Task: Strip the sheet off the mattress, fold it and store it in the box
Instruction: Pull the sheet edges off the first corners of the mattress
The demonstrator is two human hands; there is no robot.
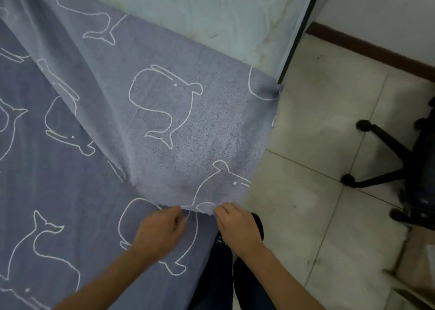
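A blue-grey sheet printed with white whale outlines covers most of the bed. Its far part is pulled back over itself, and the pale light-blue mattress lies bare at the top. My left hand and my right hand each pinch the sheet's pulled-back edge, close together near the bed's right side. The lifted flap runs from my hands up to a bunched corner at the mattress edge. No box is in view.
Pale floor tiles lie right of the bed. A black swivel chair base with castors stands at the right edge. A white wall with a dark skirting board runs behind. My dark trouser legs stand by the bed.
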